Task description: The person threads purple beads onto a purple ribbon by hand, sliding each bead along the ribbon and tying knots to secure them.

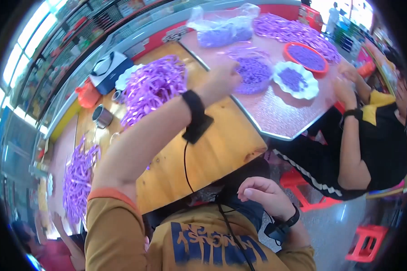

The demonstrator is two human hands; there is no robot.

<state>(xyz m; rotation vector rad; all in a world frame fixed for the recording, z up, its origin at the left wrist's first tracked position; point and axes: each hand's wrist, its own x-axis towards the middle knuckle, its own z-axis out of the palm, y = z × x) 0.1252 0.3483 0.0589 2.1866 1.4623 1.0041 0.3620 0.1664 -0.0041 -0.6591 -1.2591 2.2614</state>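
Note:
My left hand (224,80) reaches across the wooden table and is at the near-left side of a clear plastic bag (253,74) of small purple pieces. Motion blur smears its fingers, so I cannot see whether they grip anything. Low in front of my body, off the table's edge, my right hand (267,195) is closed, thumb against the curled fingers; whatever may be between them is too small to make out. Beyond my left forearm lies a big heap of shiny purple ribbon strips (156,86).
A white scalloped bowl (298,92) and a red-rimmed basket (323,67) hold purple pieces. Behind them are another bag (224,34) and a purple pile (294,34). A metal mug (102,116) stands left. A co-worker's hands (346,81) are at right, near red stools (368,244).

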